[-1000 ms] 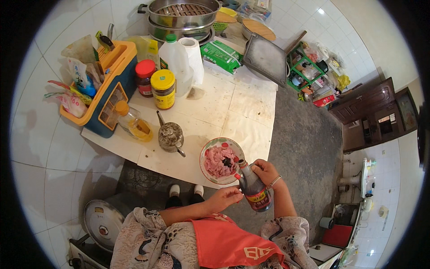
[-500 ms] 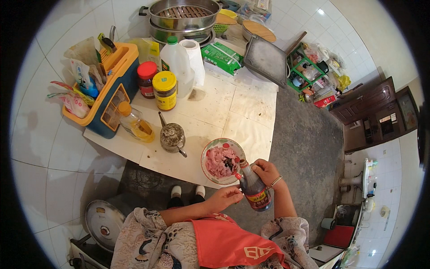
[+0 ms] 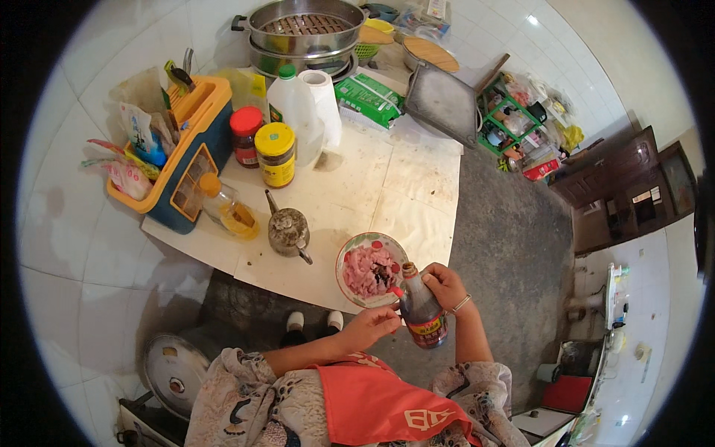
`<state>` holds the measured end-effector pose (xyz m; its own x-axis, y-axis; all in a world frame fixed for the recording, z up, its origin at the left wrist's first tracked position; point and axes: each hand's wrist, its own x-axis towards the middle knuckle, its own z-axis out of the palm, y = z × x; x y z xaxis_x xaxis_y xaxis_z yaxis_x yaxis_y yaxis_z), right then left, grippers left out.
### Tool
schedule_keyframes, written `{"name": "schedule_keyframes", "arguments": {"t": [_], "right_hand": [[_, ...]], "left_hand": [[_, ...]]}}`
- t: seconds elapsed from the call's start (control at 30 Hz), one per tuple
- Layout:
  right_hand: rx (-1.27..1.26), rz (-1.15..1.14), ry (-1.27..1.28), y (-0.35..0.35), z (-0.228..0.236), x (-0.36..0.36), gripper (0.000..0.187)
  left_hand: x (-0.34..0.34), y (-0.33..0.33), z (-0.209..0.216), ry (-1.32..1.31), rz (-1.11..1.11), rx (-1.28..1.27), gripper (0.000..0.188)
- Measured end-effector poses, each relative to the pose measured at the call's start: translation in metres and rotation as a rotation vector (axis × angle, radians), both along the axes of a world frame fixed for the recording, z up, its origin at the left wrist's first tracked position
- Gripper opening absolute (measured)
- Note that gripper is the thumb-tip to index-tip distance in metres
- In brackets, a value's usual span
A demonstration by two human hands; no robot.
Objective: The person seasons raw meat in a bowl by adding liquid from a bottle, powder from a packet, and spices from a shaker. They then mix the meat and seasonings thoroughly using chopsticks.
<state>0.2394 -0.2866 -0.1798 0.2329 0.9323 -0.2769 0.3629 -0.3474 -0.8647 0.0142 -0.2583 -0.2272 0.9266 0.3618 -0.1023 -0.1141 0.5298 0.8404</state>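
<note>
My right hand (image 3: 445,288) is wrapped round the upper part of a glass bottle of dark sauce (image 3: 426,316) with a red and yellow label. The bottle stands nearly upright just off the table's front edge, its uncapped mouth close to the bowl's rim. A small red piece (image 3: 398,293), perhaps its cap, shows against the bottle's left shoulder. My left hand (image 3: 375,326) is closed beside the bottle, fingers pinched; what they hold, if anything, is hidden. The patterned bowl (image 3: 343,255) holds pink raw meat slices (image 3: 365,270) with a dark sauce patch on them.
On the table (image 3: 335,201) stand a metal oil pot (image 3: 287,229), an oil bottle (image 3: 229,211), lidded jars (image 3: 275,156), a plastic jug (image 3: 296,112), a paper roll (image 3: 323,108) and a caddy (image 3: 195,167). A steamer (image 3: 305,33) sits at the back; a lidded pot (image 3: 175,372) is at lower left.
The bottle has tipped slightly more upright and its mouth has come up a little. My left hand's fingers have shifted slightly near the bottle.
</note>
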Motion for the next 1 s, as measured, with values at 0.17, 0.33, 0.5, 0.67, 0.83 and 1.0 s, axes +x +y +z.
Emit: {"name": "schedule_keyframes", "arguments": {"t": [0.17,0.33,0.5,0.67,0.83,1.0], "right_hand": [[0.182,-0.05,0.095,-0.008,0.015,0.003,0.01],[0.358,-0.101,0.012,-0.01,0.027,0.002,0.007],[0.467,-0.104,-0.098,-0.006,0.04,0.011,0.009],[0.486,-0.093,-0.178,0.003,0.062,0.014,0.01],[0.465,-0.07,-0.254,0.009,0.068,0.016,0.011],[0.48,-0.072,-0.302,0.017,0.071,0.015,0.012]], "left_hand": [[0.0,0.019,0.014,-0.063,0.094,-0.063,0.022],[0.008,0.078,0.07,0.11,0.346,0.203,0.021],[0.055,0.103,0.108,0.091,0.133,0.276,0.023],[0.079,0.108,0.135,0.169,0.105,0.319,0.022],[0.087,0.114,0.138,0.204,0.139,0.542,0.024],[0.089,0.113,0.151,0.368,0.208,1.044,0.025]]}}
